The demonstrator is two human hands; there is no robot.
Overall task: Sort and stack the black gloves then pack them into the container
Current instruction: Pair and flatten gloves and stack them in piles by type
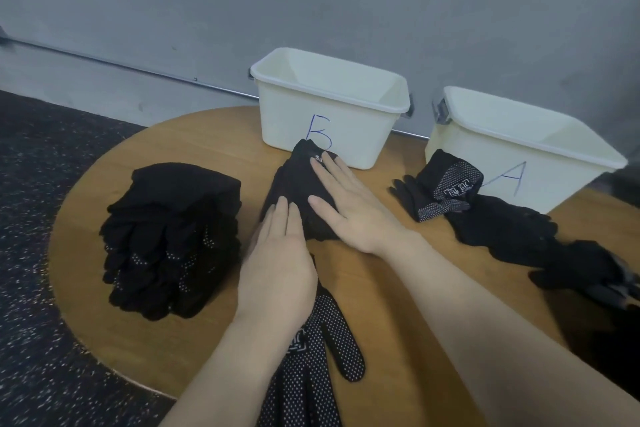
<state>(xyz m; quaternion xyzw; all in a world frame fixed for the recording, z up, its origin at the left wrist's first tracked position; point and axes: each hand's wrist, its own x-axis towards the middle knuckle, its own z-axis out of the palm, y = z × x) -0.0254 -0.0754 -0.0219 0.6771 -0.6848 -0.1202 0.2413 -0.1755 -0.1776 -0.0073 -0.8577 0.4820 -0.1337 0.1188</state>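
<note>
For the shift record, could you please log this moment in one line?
both hands: left hand, right hand flat on glove | stack left | bins B, A look empty

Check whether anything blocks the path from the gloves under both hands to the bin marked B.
Nothing visible does. The gloves under the left hand and right hand lie directly in front of bin B, whose open top shows nothing inside.

Matt black knit gloves (173, 239), smooth plastic bins (322, 135), wood table (398, 288)

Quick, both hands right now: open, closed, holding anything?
Left hand: open, fingers straight, touching the glove bundle.
Right hand: open, pressing flat on the same bundle.
</note>
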